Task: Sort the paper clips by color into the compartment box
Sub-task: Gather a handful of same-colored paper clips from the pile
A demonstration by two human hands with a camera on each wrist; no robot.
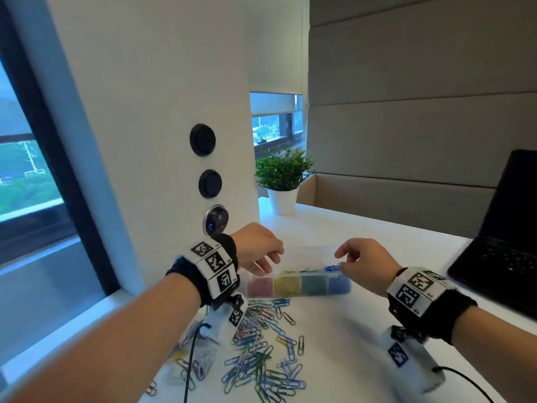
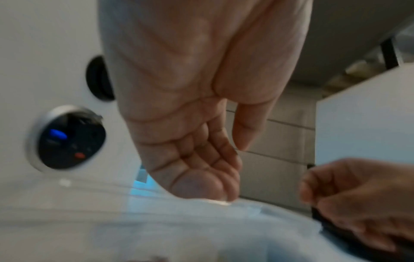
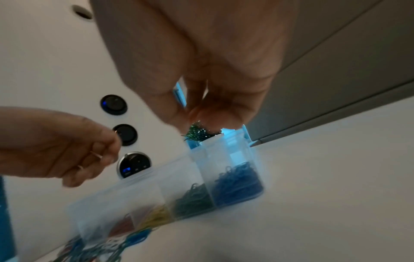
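Head view: right hand [image 1: 361, 264] pinches blue clips [image 1: 332, 268] above the box's [image 1: 299, 286] blue bay; release low, dead-centre. Left hand [image 1: 257, 250], fingers loosely curled, holds nothing.

Both arms reach out in front. The left hand [image 1: 257, 251] hangs with its fingers loosely bent, holding nothing. The right hand [image 1: 363, 264] has its fingertips [image 1: 340, 266] pinched close together.

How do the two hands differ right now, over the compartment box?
The right hand pinches blue paper clips above the blue end of the compartment box; the left hand holds nothing visible. The left hand hovers over the red end, fingers loosely curled; the right's fingertips are pressed together. Both hang above the box.
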